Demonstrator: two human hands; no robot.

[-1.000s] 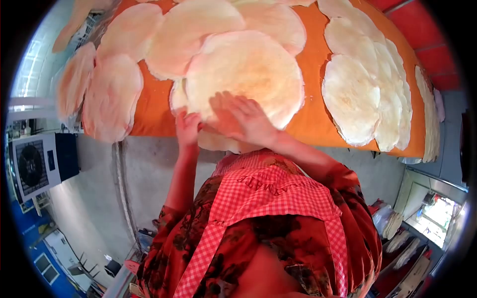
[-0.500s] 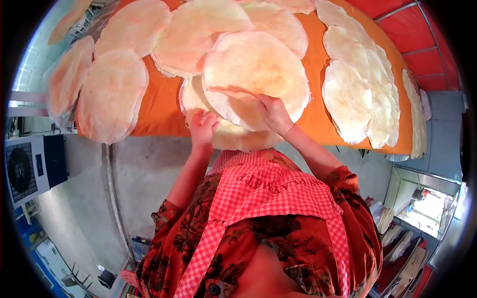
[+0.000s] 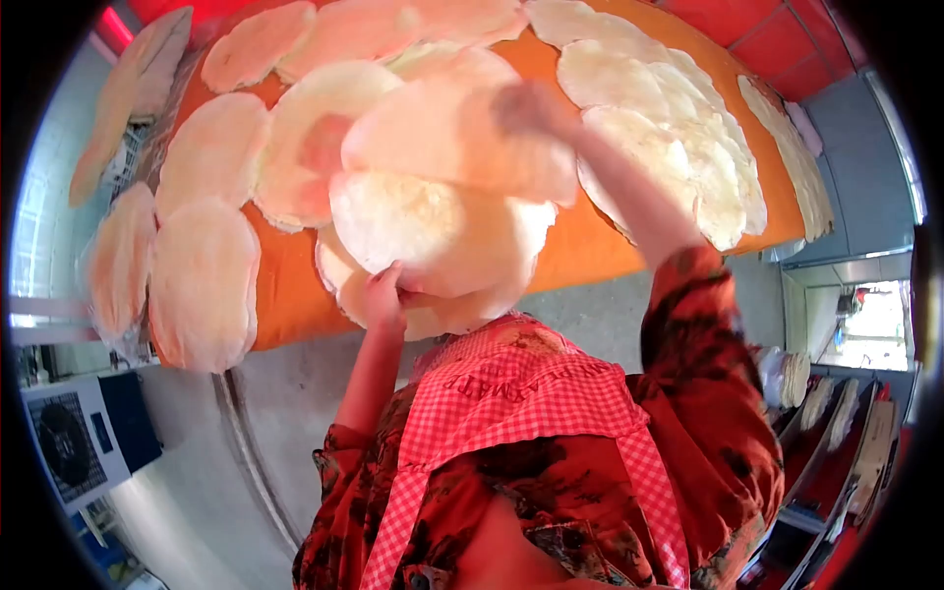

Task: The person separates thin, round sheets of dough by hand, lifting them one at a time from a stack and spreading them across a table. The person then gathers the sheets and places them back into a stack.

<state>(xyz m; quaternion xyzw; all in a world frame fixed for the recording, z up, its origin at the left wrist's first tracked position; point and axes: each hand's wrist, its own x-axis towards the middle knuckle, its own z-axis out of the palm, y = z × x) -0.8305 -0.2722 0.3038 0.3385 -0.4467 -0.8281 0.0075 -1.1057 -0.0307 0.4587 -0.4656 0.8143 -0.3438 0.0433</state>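
Several thin, round, pale flatbreads overlap in a pile in front of me. My left hand [image 3: 385,297] is at the pile's near-left edge, thumb on top and fingers curled under the rim of a flatbread [image 3: 423,221]. My right hand [image 3: 531,110], smeared by motion, is closed at the far right edge of another large flatbread [image 3: 433,133]. That upper one is blurred too and lies partly across the one at my left hand. Below both, the rim of a lower flatbread [image 3: 339,277] shows.
An orange cloth [image 3: 580,261] covers the table. More flatbreads lie in overlapping groups to the left [image 3: 205,280] and right [image 3: 639,147]. A white appliance with a round dark grille [image 3: 64,438] stands at lower left. Shelves [image 3: 826,433] are at lower right.
My right hand has swung up and away with a flatbread, which has moved farther back. The left hand has closed on a flatbread's near edge. The whole view has shifted.
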